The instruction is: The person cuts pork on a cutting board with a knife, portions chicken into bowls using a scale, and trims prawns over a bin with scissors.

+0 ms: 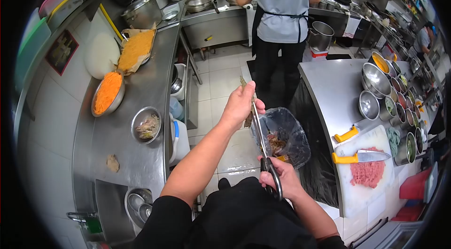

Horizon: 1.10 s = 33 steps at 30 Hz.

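Note:
My left hand (239, 105) is closed on a greyish raw shrimp (243, 81); one end sticks out above the fingers, and most of it is hidden. Black-handled kitchen scissors (274, 181) are in my right hand (287, 178), fingers around the handles. Their long blades point up and reach the left hand beside the shrimp. Below the hands stands a waste bin (300, 131) lined with a clear bag, with brownish scraps inside. On the left counter, a steel bowl (136, 138) holds several shrimp-like pieces, and a small brownish piece (112, 163) lies near it.
Shredded carrot (108, 93) and an orange crumb tray (137, 50) are on the left counter (89, 155), beside a sink (110, 206). At right, a yellow-handled knife (371, 156) lies on minced meat over a white board (347, 197). A co-worker (282, 4) stands ahead.

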Each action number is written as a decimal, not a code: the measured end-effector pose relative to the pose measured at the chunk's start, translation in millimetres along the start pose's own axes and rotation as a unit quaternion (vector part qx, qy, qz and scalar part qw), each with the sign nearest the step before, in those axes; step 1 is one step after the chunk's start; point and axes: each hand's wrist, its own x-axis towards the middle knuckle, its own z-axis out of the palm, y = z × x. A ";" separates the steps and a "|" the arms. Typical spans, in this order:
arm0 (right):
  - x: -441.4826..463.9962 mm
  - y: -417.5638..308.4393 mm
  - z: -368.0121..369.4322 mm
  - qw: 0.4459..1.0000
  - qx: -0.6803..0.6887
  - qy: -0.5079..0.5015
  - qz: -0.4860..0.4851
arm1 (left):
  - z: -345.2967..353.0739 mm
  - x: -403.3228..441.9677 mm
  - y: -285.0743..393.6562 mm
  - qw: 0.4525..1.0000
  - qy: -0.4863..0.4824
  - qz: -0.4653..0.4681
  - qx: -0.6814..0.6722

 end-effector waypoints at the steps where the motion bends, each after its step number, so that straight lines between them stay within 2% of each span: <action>1: 0.8 2.3 0.6 1.000 -0.011 0.013 -0.002 | 1.7 0.6 -0.6 1.000 0.000 -0.007 -0.003; 14: 14.9 5.8 1.9 0.997 0.001 0.070 0.022 | 14.4 7.2 -11.1 0.995 0.005 -0.077 -0.061; 21: 17.2 -2.0 -1.1 0.993 -0.034 0.083 0.076 | 17.8 12.4 -12.1 0.990 0.001 -0.107 -0.093; 23: 18.8 -4.7 -3.7 0.993 -0.049 0.075 0.076 | 20.7 11.6 -8.7 0.991 0.005 -0.095 -0.096; 26: 18.2 4.4 -13.3 0.998 -0.058 0.025 -0.007 | 18.6 16.0 -8.1 0.994 -0.010 -0.067 -0.084; 33: 22.3 -3.2 -13.9 0.999 -0.049 0.008 0.007 | 18.2 21.4 -14.4 0.997 -0.064 -0.005 -0.040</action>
